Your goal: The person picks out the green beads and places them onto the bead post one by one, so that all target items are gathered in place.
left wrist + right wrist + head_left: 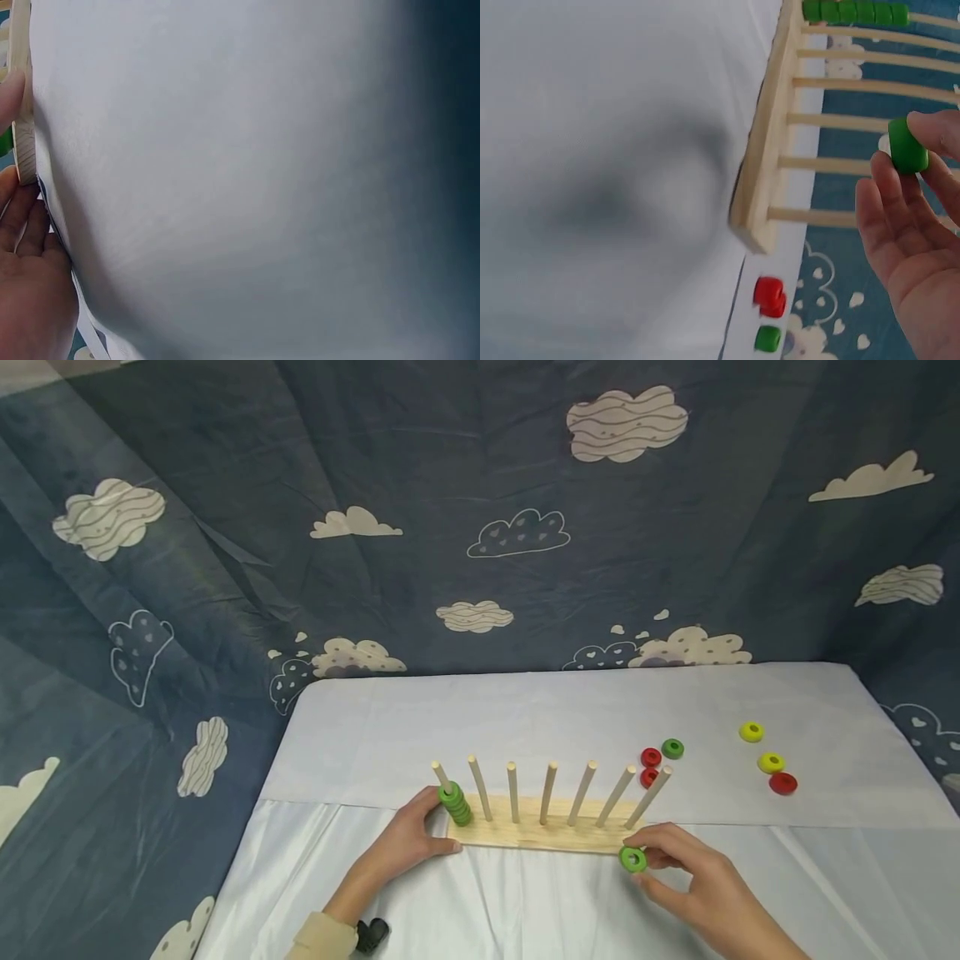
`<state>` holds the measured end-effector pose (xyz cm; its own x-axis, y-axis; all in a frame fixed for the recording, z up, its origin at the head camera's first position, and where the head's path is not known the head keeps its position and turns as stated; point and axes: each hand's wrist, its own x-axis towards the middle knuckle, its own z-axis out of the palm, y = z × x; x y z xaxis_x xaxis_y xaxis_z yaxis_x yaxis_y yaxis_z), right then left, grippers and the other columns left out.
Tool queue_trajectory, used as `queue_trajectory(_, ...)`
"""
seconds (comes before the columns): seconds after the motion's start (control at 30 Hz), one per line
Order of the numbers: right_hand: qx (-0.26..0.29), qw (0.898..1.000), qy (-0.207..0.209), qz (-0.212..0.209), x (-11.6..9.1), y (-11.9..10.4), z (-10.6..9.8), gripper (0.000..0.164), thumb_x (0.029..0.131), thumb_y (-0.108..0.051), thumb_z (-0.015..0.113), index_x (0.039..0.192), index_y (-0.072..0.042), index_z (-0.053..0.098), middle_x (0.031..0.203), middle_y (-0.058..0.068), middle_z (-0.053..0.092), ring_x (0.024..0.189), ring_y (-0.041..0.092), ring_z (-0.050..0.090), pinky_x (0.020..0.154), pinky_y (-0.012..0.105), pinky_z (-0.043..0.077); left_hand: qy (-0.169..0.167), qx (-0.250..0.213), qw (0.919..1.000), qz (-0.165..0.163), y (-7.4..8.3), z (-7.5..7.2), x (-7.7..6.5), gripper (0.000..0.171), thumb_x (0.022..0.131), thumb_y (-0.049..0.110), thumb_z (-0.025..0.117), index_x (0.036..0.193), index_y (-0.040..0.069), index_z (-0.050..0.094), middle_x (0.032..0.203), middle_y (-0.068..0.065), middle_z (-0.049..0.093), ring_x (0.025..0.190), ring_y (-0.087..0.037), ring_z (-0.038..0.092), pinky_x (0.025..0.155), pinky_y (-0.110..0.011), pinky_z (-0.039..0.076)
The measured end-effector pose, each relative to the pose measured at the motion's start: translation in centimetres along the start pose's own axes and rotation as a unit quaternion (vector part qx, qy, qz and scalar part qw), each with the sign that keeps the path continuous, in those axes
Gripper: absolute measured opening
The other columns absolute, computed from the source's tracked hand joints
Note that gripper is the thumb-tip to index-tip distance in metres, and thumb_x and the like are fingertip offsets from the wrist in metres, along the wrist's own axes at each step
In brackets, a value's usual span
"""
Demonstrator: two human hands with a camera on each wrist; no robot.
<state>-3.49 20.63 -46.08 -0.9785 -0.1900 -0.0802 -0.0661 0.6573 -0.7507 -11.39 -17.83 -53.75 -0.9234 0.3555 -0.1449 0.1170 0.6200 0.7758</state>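
A wooden peg rack (525, 835) with a row of upright pegs stands on the table. Several green rings (455, 804) are stacked on its leftmost peg. My left hand (408, 835) grips the rack's left end, thumb along the front edge and fingers behind; in the left wrist view the hand (34, 292) lies close around the base's end. Between thumb and fingertips, my right hand (701, 877) pinches a green ring (633, 859) in front of the rack's right end. The right wrist view shows that ring (908, 145) clear of the pegs.
Behind the rack's right end lie two red rings (651, 757) and a green ring (672, 748). Farther right are two yellow rings (752, 732) and another red ring (783, 783). A black object (372, 935) sits by the left sleeve. Cloud-patterned cloth hangs behind the white-covered table.
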Motion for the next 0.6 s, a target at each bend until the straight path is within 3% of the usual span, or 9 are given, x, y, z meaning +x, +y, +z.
queue_trajectory(0.27, -0.003, 0.996, -0.041, -0.074, 0.3, -1.1, 0.2, 0.047, 0.076, -0.005, 0.083, 0.114, -0.026, 0.065, 0.112, -0.012, 0.059, 0.091, 0.005, 0.058, 0.079, 0.03, 0.057, 0.001, 0.002, 1.0, -0.002, -0.2, 0.1, 0.1, 0.079, 0.074, 0.029, 0.086, 0.142, 0.014, 0.05, 0.143, 0.002, 0.049, 0.14, -0.026, 0.036, 0.114, -0.049, 0.028)
queue_trajectory(0.6, -0.014, 0.992, -0.034, -0.117, 0.8, -2.6, 0.5, 0.051, 0.074, 0.0, 0.082, 0.115, -0.024, 0.066, 0.111, -0.016, 0.059, 0.093, 0.005, 0.059, 0.079, 0.028, 0.057, 0.001, 0.008, 1.0, 0.003, -0.1, 0.0, 0.1, 0.077, 0.073, 0.029, 0.086, 0.141, 0.014, 0.053, 0.142, 0.003, 0.05, 0.139, -0.025, 0.038, 0.114, -0.047, 0.029)
